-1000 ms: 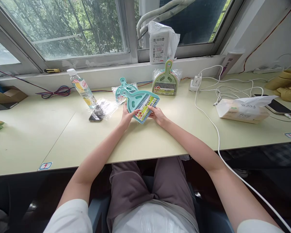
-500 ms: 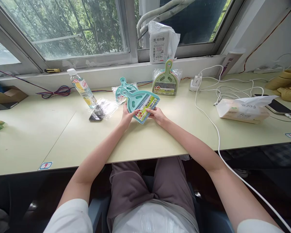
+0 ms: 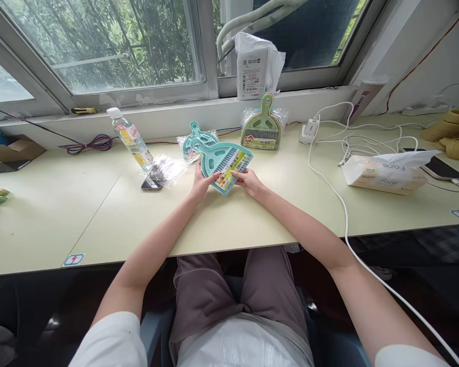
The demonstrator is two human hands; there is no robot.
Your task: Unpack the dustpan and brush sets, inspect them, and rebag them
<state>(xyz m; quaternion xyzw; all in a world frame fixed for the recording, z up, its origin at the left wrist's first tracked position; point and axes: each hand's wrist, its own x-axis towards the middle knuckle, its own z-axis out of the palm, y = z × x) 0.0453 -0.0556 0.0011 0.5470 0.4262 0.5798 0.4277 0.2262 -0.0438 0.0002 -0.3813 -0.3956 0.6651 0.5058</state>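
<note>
A teal dustpan and brush set with a yellow-green label is held tilted above the desk. My left hand grips its left lower edge, thumb on the front. From the right, my right hand pinches the labelled bristle end; the fingers behind it are hidden. Just behind it stands another teal dustpan set in clear wrap, partly covered by the held one. A green dustpan set in plastic leans against the sill farther right. Crumpled clear wrap lies left of my left hand.
A drink bottle leans at the left, by a dark phone. On the right are a tissue pack, a charger, a white cable and another phone. A cardboard box sits far left.
Both hands keep hold of the teal dustpan set in nearly the same pose. The whole view has shifted very slightly; nothing else has visibly moved.
</note>
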